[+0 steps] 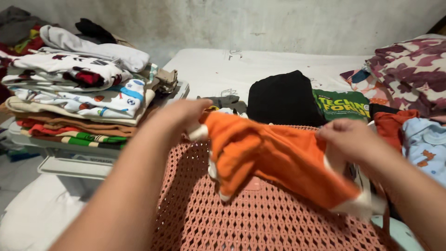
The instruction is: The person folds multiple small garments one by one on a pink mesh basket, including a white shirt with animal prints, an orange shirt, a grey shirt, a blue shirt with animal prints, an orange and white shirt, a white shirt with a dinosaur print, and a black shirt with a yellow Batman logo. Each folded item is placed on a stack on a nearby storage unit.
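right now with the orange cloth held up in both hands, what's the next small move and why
Probably lower the orange-and-white cotton garment flat onto the pink perforated plastic surface: the left hand and right hand grip its ends, and it hangs bunched.

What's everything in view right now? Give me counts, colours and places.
orange garment: one, orange with white trim, held between both hands over the basket
basket: one, pink perforated plastic, upside down, centre front
folded clothes stack: one pile, mixed prints, left
black garment: one, black, on the mattress
green shirt: one, green, right of the black one
light blue garment: one, far right
mattress: one, white, behind
left hand: grips the garment's left end
right hand: grips its right end
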